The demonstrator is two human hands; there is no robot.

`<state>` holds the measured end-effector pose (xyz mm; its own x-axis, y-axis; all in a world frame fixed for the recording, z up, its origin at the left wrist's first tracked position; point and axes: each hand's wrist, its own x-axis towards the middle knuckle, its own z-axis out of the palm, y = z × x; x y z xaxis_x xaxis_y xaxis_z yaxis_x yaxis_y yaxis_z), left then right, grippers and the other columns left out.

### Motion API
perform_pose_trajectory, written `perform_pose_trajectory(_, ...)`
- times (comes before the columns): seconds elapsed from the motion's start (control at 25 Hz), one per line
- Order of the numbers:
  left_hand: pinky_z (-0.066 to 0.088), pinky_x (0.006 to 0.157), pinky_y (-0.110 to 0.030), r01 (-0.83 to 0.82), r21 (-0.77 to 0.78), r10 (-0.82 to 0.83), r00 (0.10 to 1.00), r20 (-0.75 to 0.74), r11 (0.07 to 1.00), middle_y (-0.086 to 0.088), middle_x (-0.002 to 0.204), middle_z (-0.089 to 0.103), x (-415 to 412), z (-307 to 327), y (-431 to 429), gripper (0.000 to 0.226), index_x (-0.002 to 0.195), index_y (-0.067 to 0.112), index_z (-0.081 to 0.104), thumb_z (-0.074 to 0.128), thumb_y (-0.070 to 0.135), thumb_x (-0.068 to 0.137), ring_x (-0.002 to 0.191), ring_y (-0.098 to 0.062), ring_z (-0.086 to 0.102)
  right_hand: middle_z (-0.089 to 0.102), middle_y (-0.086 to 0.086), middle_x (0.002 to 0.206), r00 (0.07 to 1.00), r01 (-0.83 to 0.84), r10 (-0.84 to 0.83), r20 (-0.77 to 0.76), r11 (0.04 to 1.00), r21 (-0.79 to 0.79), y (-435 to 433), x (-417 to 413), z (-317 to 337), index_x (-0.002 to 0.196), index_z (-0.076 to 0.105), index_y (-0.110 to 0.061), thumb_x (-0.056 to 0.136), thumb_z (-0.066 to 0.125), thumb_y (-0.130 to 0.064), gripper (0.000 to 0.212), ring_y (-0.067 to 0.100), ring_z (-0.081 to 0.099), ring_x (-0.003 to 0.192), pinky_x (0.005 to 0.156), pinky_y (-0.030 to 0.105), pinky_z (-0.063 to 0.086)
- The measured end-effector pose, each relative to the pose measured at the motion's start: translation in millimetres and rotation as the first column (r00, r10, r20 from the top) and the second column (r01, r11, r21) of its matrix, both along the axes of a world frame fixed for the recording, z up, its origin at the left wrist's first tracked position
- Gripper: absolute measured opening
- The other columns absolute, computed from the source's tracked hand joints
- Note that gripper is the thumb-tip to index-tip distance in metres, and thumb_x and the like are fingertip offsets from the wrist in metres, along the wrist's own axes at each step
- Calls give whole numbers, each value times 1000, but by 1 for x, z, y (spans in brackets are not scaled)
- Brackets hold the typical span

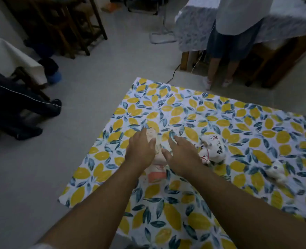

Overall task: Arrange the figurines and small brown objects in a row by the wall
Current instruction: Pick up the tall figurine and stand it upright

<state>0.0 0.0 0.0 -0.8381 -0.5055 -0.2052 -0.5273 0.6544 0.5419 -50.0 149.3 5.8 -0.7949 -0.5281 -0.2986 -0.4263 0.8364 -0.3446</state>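
Both hands over a pale figurine (156,159) lying flat near the left edge of the leaf-patterned worktop (256,126). The left hand (141,150) rests on it, fingers together; the right hand (182,153) sits just beside it, fingers slightly apart, not visibly gripping. A white cat figurine (213,147) and a smaller white figurine (277,170) lie to the right. Probable risks: a loose two-handed lift could drop the figurine; the right forearm could knock the cat figurine. No containers, brown objects or wall visible.

A lemon-and-leaf patterned cloth (193,112) covers the desk, a grey floor (94,78) lies beyond it, dark wooden chairs (62,27) stand far left, and another person's legs (218,69) stand by a blue-clothed table (193,27).
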Motion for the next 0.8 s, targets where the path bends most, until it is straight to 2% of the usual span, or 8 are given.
perform_pose_trajectory(0.08, 38, 108, -45, -130, 211, 118, 991, 71, 969, -13, 155, 38, 2, -17, -15, 68, 154, 13, 27, 47, 47, 100, 139, -33, 39, 24, 13, 166, 959, 143, -117, 260, 986, -85, -19, 1, -13, 159, 22, -14, 102, 32, -58, 73, 31, 25, 151, 120, 44, 24)
perform_pose_trajectory(0.16, 44, 104, -44, -225, 493, 147, 970, 192, 841, -9, 143, 49, 12, -28, -22, 58, 144, 18, 38, 47, 53, 99, 126, -30, 52, 25, 12, 166, 835, 311, -188, 517, 936, -163, -31, 5, -22, 161, 11, -15, 99, 39, -62, 82, 31, 30, 149, 116, 42, 31)
perform_pose_trajectory(0.24, 52, 97, -49, -292, 665, 160, 954, 253, 687, 0, 127, 53, 9, -26, -28, 46, 128, 26, 46, 54, 57, 95, 111, -25, 58, 24, 8, 166, 777, 390, -205, 595, 899, -199, -39, 3, -27, 161, 8, -17, 97, 49, -58, 86, 27, 32, 149, 113, 38, 33)
perform_pose_trajectory(0.28, 55, 92, -50, -295, 708, 177, 955, 237, 642, 2, 127, 55, 5, -23, -34, 51, 131, 26, 48, 59, 56, 92, 110, -24, 60, 28, 7, 165, 775, 409, -203, 598, 883, -230, -39, -1, -25, 161, 8, -19, 97, 54, -54, 86, 26, 37, 146, 111, 37, 37)
perform_pose_trajectory(0.44, 61, 75, -41, -133, 740, 192, 981, 6, 659, 0, 132, 58, -16, -9, -51, 60, 143, 30, 44, 64, 51, 91, 104, -15, 64, 49, -4, 150, 770, 507, -166, 616, 745, -433, -35, -18, -5, 160, 15, -28, 92, 70, -35, 88, 10, 57, 120, 88, 29, 55)
perform_pose_trajectory(0.6, 60, 86, -40, 176, 719, 15, 968, -251, 673, 11, 140, 55, -26, 2, -58, 69, 148, 36, 42, 75, 39, 87, 121, -12, 59, 58, -19, 139, 858, 471, -147, 493, 609, -638, -31, -20, -5, 152, 36, -39, 88, 76, -19, 77, -2, 54, 126, 96, 32, 55)
perform_pose_trajectory(0.72, 58, 90, -44, 282, 642, -88, 944, -317, 713, 14, 139, 56, -19, -5, -58, 64, 144, 38, 46, 77, 31, 87, 124, -11, 57, 61, -16, 136, 856, 497, -188, 481, 555, -667, -25, -9, -19, 146, 43, -40, 87, 78, -18, 72, 5, 56, 127, 95, 41, 57)
perform_pose_trajectory(0.8, 58, 90, -44, 322, 615, -111, 928, -356, 720, 14, 139, 55, -9, -11, -56, 64, 142, 40, 48, 78, 28, 87, 127, -10, 54, 61, -17, 135, 860, 498, -210, 465, 541, -678, -23, 2, -26, 143, 46, -40, 87, 79, -24, 67, 2, 56, 127, 95, 38, 57)
